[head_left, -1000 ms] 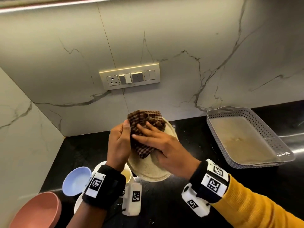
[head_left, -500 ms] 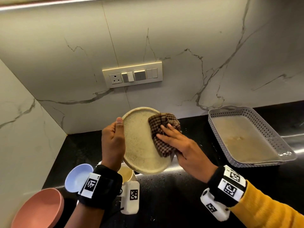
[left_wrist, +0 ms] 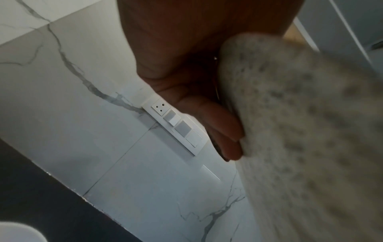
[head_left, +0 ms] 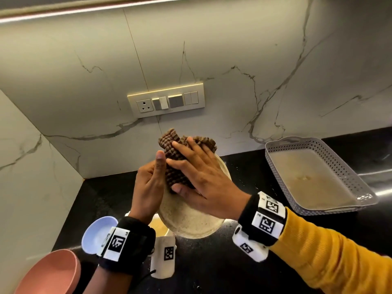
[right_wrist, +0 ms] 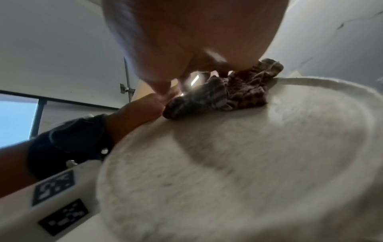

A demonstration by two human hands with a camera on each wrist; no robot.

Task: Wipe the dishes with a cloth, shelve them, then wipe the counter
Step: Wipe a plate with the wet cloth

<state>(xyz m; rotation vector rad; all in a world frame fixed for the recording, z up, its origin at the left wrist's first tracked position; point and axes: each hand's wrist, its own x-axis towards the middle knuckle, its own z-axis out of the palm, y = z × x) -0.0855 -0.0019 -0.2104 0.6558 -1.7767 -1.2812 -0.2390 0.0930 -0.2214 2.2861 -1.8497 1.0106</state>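
Note:
A cream speckled plate (head_left: 191, 221) is held tilted above the black counter (head_left: 212, 268). My left hand (head_left: 148, 187) grips its left rim, thumb on the face and fingers behind. In the left wrist view those fingers (left_wrist: 217, 124) curl round the plate's edge (left_wrist: 300, 131). My right hand (head_left: 199, 177) lies flat on a brown checked cloth (head_left: 168, 141), fingers spread and straight, pressing it against the plate's upper left, beside the left thumb. The right wrist view shows the cloth (right_wrist: 238, 93) bunched on the plate's face (right_wrist: 248, 163) under my right hand (right_wrist: 186, 41).
A grey perforated tray (head_left: 343, 168) stands on the counter at the right. Under and left of the plate are a blue bowl (head_left: 97, 232), a pink bowl (head_left: 48, 272) and a white cup (head_left: 157, 224). A switch panel (head_left: 166, 100) sits on the marble wall behind.
My right hand has swept the cloth from the plate's right edge across to its upper left, next to the left thumb. The left hand keeps its hold on the rim.

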